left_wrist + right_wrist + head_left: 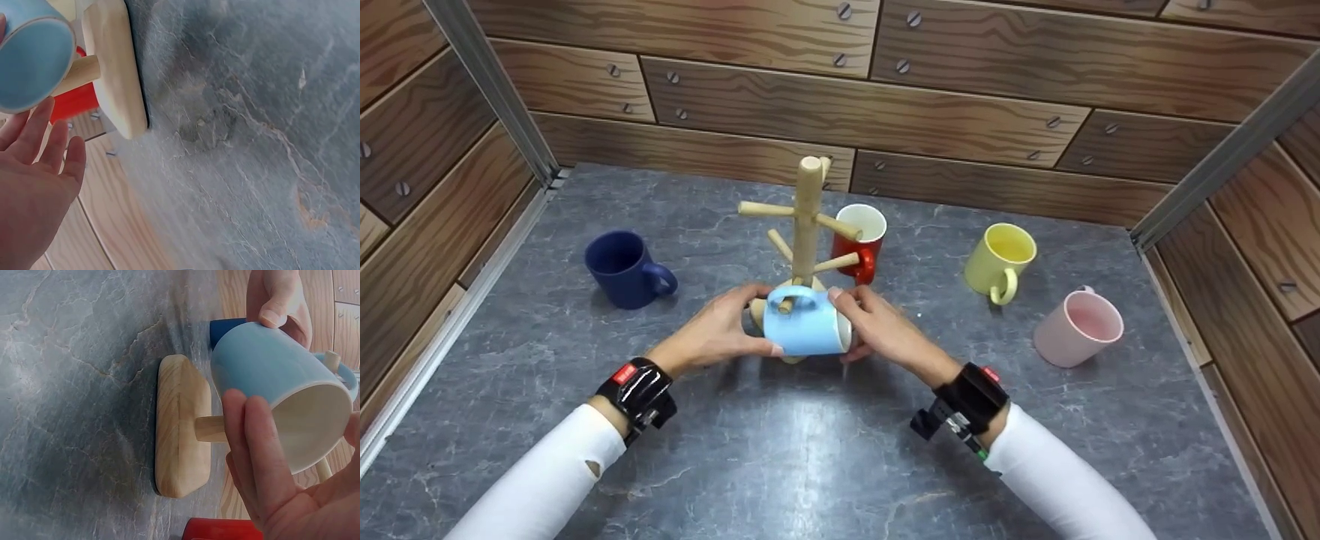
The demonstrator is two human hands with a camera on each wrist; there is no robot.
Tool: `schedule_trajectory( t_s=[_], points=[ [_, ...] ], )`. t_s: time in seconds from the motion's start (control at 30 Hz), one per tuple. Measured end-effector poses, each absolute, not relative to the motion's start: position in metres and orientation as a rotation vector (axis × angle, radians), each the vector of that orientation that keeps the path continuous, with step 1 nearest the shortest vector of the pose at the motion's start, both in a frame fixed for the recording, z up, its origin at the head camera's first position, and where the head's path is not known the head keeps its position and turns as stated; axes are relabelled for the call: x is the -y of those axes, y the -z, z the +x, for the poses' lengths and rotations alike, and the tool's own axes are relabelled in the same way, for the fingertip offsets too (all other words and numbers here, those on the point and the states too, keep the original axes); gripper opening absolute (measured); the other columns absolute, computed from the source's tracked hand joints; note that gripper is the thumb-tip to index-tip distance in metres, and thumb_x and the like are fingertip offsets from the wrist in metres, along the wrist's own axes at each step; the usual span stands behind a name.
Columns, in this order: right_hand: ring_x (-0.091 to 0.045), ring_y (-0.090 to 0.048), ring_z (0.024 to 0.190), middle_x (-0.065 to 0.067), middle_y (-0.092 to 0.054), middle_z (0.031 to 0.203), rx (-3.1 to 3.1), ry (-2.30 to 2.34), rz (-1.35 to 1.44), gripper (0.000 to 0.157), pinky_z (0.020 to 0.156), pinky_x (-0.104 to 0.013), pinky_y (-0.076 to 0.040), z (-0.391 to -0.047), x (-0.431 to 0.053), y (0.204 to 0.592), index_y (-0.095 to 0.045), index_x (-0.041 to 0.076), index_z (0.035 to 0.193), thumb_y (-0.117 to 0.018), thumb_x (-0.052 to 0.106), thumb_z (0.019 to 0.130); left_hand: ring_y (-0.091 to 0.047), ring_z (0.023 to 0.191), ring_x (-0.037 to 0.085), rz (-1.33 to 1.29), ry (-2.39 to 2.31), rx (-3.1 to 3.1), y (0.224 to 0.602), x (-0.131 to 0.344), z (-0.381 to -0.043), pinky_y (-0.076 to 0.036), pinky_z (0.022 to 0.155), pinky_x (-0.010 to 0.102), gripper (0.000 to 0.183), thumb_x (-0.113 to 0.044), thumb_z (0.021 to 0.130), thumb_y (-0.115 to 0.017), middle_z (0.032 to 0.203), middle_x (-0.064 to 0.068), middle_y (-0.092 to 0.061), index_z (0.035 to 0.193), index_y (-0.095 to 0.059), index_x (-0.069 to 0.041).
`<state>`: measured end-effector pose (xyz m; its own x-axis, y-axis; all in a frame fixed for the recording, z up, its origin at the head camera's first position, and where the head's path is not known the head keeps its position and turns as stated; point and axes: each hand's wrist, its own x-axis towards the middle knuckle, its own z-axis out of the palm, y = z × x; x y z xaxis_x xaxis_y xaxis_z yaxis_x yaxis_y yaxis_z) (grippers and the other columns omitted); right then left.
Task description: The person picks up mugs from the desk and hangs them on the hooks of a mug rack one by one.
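Observation:
A light blue mug [808,334] lies on its side in the air in front of a wooden mug tree [806,240], with its handle uppermost. Through that handle sticks the tip of a low peg [332,361], seen in the right wrist view. My left hand [724,330] holds the mug's bottom end, thumb low on the near side. On the rim end, my right hand [889,334] grips with its thumb above and fingers below. In the left wrist view the mug's round bottom [34,64] faces the camera, beside the tree's wooden base [118,73].
A dark blue mug [619,274] stands left of the tree. Close behind the tree is a red mug [851,244] with a white inside. To the right are a yellow mug [990,270] and a pink mug [1069,337]. Wood-patterned walls [750,97] enclose the grey table.

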<state>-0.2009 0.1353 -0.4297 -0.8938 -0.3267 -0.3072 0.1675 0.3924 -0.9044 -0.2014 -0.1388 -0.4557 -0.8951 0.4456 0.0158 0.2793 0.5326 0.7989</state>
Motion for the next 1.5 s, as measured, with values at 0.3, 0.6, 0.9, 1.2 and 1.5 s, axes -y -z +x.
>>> schedule_trajectory(
  t_s=[0.3,0.6,0.9,1.2,1.5],
  points=[
    [-0.029,-0.072,0.066,-0.019,-0.065,0.101,-2.336,1.389,-0.099,0.074,0.068,-0.051,-0.063,-0.206,-0.135,0.438,-0.059,0.003,0.125,-0.046,0.071,0.099,-0.049,0.136,0.036,0.689,-1.19,-2.619,0.462,0.143,-0.207,-0.039,0.114,0.057,0.084,-0.048,0.075,-0.09,0.147,0.012,-0.052,0.14,-0.061,-0.005],
    [-0.027,-0.07,0.064,-0.019,-0.066,0.092,-2.366,1.324,-0.131,0.076,0.067,-0.049,-0.063,-0.208,-0.135,0.44,-0.061,0.006,0.123,-0.04,0.075,0.099,-0.044,0.14,0.039,0.657,-1.129,-2.578,0.462,0.147,-0.211,-0.038,0.115,0.058,0.089,-0.052,0.08,-0.086,0.15,0.017,-0.048,0.145,-0.056,0.002],
    [-0.028,-0.071,0.065,-0.012,-0.069,0.084,-2.492,1.176,-0.205,0.079,0.064,-0.047,-0.062,-0.205,-0.137,0.438,-0.064,0.013,0.12,-0.033,0.082,0.096,-0.045,0.14,0.036,0.655,-1.117,-2.54,0.46,0.15,-0.211,-0.038,0.115,0.055,0.09,-0.053,0.083,-0.081,0.151,0.015,-0.047,0.15,-0.051,0.0],
    [-0.031,-0.073,0.072,-0.018,-0.071,0.103,-2.556,1.182,-0.225,0.078,0.069,-0.047,-0.061,-0.205,-0.144,0.434,-0.057,0.013,0.133,-0.037,0.079,0.097,-0.03,0.15,0.036,0.612,-1.136,-2.5,0.462,0.154,-0.207,-0.029,0.12,0.059,0.094,-0.055,0.085,-0.077,0.163,0.01,-0.033,0.16,-0.039,-0.01],
    [-0.034,-0.073,0.085,-0.015,-0.068,0.105,-2.629,1.223,-0.204,0.079,0.073,-0.044,-0.06,-0.206,-0.162,0.422,-0.053,0.014,0.146,-0.037,0.075,0.099,-0.019,0.155,0.04,0.652,-1.259,-2.498,0.464,0.163,-0.202,-0.017,0.12,0.068,0.079,-0.054,0.102,-0.054,0.17,0.013,-0.019,0.166,-0.023,-0.019]
  ],
)
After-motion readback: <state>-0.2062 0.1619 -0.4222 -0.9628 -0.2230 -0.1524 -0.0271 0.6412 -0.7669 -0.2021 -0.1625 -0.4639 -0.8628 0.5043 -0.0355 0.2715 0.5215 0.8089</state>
